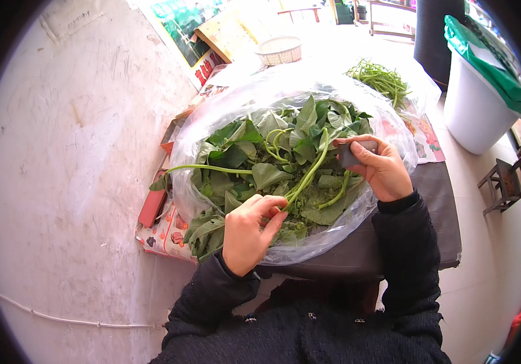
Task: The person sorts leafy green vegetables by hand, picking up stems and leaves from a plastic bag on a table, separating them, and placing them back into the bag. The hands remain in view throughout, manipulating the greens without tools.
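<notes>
A large clear plastic bag (333,248) lies spread on the table, full of green leaves (268,175) and stems. Between its thumb and fingers, my left hand (251,227) pinches the lower end of long green stems (308,177) at the front of the bag. My right hand (381,166) grips a small flat dark piece (350,154), possibly a blade, beside the upper part of those stems. Another long stem (210,168) reaches over the bag's left rim. A short cut-looking stem (336,193) lies below my right hand.
Behind the bag at right lies a pile of thin green stems (378,82). A woven plastic basket (280,50) stands at the back. A white bin (478,104) with a green liner and a dark wooden chair (510,179) are at right. A wall (69,159) runs along the left.
</notes>
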`<action>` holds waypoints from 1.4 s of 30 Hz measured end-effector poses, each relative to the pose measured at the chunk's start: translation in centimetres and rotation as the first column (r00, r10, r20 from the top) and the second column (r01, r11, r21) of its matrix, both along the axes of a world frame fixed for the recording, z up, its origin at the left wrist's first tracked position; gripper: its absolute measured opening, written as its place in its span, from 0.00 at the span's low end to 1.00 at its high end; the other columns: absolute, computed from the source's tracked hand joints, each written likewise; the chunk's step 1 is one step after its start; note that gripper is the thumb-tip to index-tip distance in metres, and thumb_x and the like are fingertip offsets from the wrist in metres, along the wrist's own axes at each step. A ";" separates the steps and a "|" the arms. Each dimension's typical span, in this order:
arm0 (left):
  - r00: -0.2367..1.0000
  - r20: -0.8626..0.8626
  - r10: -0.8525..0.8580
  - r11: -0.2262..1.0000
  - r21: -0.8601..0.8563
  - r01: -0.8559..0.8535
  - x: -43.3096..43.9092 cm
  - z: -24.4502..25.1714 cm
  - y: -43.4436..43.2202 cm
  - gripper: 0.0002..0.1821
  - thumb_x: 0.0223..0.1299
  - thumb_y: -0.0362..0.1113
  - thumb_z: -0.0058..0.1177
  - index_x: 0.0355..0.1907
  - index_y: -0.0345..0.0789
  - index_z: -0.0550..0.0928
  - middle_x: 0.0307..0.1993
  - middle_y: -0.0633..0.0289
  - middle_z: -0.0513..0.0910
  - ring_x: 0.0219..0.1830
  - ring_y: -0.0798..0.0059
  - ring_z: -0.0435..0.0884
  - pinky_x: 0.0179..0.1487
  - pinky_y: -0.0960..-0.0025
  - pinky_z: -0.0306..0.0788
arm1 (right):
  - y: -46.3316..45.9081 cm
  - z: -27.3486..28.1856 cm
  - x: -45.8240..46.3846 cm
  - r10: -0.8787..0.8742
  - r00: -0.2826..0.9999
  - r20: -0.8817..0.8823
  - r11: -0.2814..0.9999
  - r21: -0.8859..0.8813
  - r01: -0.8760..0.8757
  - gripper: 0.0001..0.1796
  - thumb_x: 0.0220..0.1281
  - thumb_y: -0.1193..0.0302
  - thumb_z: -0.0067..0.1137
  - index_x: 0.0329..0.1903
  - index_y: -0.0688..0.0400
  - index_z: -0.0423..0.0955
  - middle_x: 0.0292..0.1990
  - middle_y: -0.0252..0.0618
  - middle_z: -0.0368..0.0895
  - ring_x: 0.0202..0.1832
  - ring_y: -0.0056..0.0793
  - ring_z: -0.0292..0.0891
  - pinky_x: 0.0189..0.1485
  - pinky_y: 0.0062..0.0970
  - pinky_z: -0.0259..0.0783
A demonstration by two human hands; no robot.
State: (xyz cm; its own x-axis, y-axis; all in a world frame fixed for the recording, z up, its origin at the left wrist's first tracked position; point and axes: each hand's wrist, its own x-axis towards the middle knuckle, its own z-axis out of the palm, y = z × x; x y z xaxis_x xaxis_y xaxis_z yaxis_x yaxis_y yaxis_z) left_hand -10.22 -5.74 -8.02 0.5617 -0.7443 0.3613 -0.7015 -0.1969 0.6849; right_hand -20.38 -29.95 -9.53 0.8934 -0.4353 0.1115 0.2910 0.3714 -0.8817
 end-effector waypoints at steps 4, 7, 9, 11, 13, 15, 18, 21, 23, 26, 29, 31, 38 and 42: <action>0.989 0.147 0.003 0.999 0.034 -0.008 -0.1 0.1 0.5 0.09 0.52 0.28 0.59 0.38 0.36 0.81 0.28 0.60 0.79 0.26 0.66 0.81 0.31 0.70 0.75 | 0.2 -0.3 0.3 0.048 0.999 -0.006 0.999 0.003 -0.048 0.08 0.65 0.73 0.54 0.44 0.62 0.74 0.44 0.39 0.81 0.43 0.22 0.79 0.44 0.22 0.78; 0.965 0.261 -0.001 0.998 0.064 -0.016 -0.1 0.1 0.5 0.09 0.52 0.28 0.60 0.38 0.37 0.82 0.29 0.60 0.79 0.26 0.63 0.80 0.30 0.69 0.74 | 0.5 -0.1 0.3 0.007 1.000 0.009 1.000 -0.024 -0.007 0.08 0.63 0.73 0.56 0.43 0.62 0.75 0.42 0.39 0.82 0.42 0.21 0.79 0.43 0.22 0.77; 0.950 0.313 -0.007 0.999 0.042 -0.006 0.1 0.3 0.4 0.09 0.51 0.28 0.60 0.37 0.37 0.82 0.30 0.60 0.79 0.26 0.62 0.80 0.30 0.68 0.73 | 0.9 0.1 0.3 -0.065 0.997 0.049 0.997 -0.049 0.067 0.08 0.62 0.72 0.59 0.42 0.61 0.77 0.39 0.36 0.82 0.39 0.19 0.78 0.41 0.21 0.76; 0.919 0.391 0.052 0.998 0.013 -0.062 0.4 0.7 0.2 0.10 0.51 0.28 0.61 0.39 0.37 0.82 0.31 0.61 0.80 0.30 0.68 0.81 0.32 0.72 0.75 | 1.3 0.3 0.2 -0.090 0.989 0.120 0.995 -0.037 0.095 0.08 0.62 0.72 0.59 0.41 0.61 0.77 0.40 0.37 0.82 0.40 0.20 0.78 0.42 0.21 0.75; 0.898 0.425 0.118 0.993 -0.042 -0.111 0.6 1.2 -0.2 0.12 0.51 0.28 0.61 0.41 0.38 0.82 0.32 0.61 0.81 0.34 0.70 0.82 0.32 0.73 0.76 | 1.7 0.4 0.3 -0.133 0.972 0.191 0.990 -0.029 0.141 0.08 0.62 0.73 0.59 0.41 0.62 0.76 0.40 0.38 0.82 0.40 0.21 0.78 0.44 0.21 0.75; 0.897 0.398 0.193 0.980 -0.118 -0.158 0.3 1.6 -0.6 0.15 0.51 0.28 0.61 0.44 0.39 0.82 0.32 0.60 0.81 0.37 0.70 0.82 0.33 0.72 0.76 | 2.2 0.4 0.5 -0.192 0.945 0.265 0.979 -0.022 0.205 0.08 0.61 0.74 0.59 0.42 0.63 0.76 0.41 0.40 0.82 0.41 0.22 0.78 0.47 0.22 0.74; 0.993 -0.120 0.009 0.993 -0.114 -0.022 -0.5 2.1 -1.5 0.16 0.58 0.34 0.59 0.49 0.34 0.79 0.42 0.59 0.81 0.42 0.74 0.81 0.36 0.73 0.77 | 2.7 0.3 0.7 -0.280 0.903 0.326 0.930 -0.142 0.339 0.08 0.61 0.76 0.58 0.42 0.65 0.74 0.43 0.44 0.81 0.44 0.26 0.78 0.51 0.25 0.72; 0.586 -0.786 -0.199 0.980 -0.154 0.126 -0.7 2.4 -3.4 0.20 0.67 0.46 0.50 0.53 0.33 0.77 0.48 0.62 0.80 0.48 0.77 0.78 0.44 0.74 0.74 | 3.5 0.1 0.9 -0.148 0.878 0.455 0.941 -0.209 0.267 0.07 0.63 0.75 0.56 0.41 0.64 0.72 0.45 0.46 0.79 0.46 0.30 0.77 0.53 0.30 0.72; 0.282 -0.928 -0.242 0.970 -0.236 0.056 -0.8 2.4 -4.7 0.20 0.69 0.46 0.46 0.56 0.36 0.75 0.51 0.62 0.79 0.54 0.77 0.75 0.48 0.71 0.72 | 4.2 0.1 0.9 -0.124 0.897 0.423 0.939 -0.242 0.244 0.06 0.62 0.78 0.55 0.41 0.65 0.72 0.45 0.47 0.80 0.47 0.31 0.77 0.54 0.29 0.71; 0.418 -0.866 -0.274 0.908 -0.376 -0.184 -1.3 1.9 -6.4 0.18 0.69 0.45 0.46 0.54 0.37 0.75 0.48 0.62 0.80 0.50 0.77 0.77 0.46 0.72 0.73 | 5.1 0.1 0.9 -0.101 0.928 0.359 0.936 -0.281 0.211 0.05 0.60 0.82 0.55 0.40 0.67 0.73 0.45 0.47 0.80 0.49 0.29 0.77 0.54 0.26 0.71; 0.423 -0.880 -0.216 0.890 -0.356 -0.286 -0.5 1.7 -6.3 0.15 0.69 0.44 0.45 0.49 0.38 0.76 0.45 0.62 0.81 0.46 0.76 0.80 0.45 0.73 0.74 | 5.4 0.4 0.9 -0.068 0.945 0.320 0.884 -0.419 0.205 0.05 0.60 0.83 0.55 0.39 0.67 0.74 0.45 0.47 0.80 0.49 0.29 0.76 0.54 0.26 0.71; 0.510 -0.830 -0.226 0.874 -0.404 -0.270 0.3 1.7 -5.5 0.12 0.69 0.43 0.45 0.42 0.38 0.76 0.36 0.61 0.82 0.38 0.73 0.83 0.40 0.76 0.75 | 5.1 0.7 0.5 -0.095 0.952 0.293 0.855 -0.466 0.229 0.05 0.60 0.83 0.54 0.40 0.67 0.74 0.44 0.48 0.81 0.48 0.32 0.77 0.53 0.27 0.72; 0.730 -0.667 -0.149 0.894 -0.407 -0.190 2.0 1.4 -3.4 0.15 0.68 0.44 0.48 0.45 0.35 0.77 0.28 0.61 0.82 0.30 0.76 0.84 0.32 0.81 0.73 | 5.5 1.0 0.4 -0.042 0.950 0.310 0.636 -0.725 0.264 0.05 0.56 0.84 0.57 0.37 0.66 0.76 0.40 0.49 0.83 0.43 0.34 0.80 0.49 0.29 0.74; 0.718 -0.677 -0.159 0.896 -0.405 -0.183 1.8 0.7 -3.7 0.14 0.65 0.43 0.52 0.44 0.34 0.79 0.27 0.61 0.82 0.27 0.78 0.83 0.31 0.80 0.74 | 6.0 0.9 0.9 -0.034 0.927 0.374 0.523 -0.784 0.336 0.07 0.52 0.83 0.58 0.35 0.62 0.78 0.38 0.41 0.84 0.37 0.33 0.81 0.40 0.26 0.76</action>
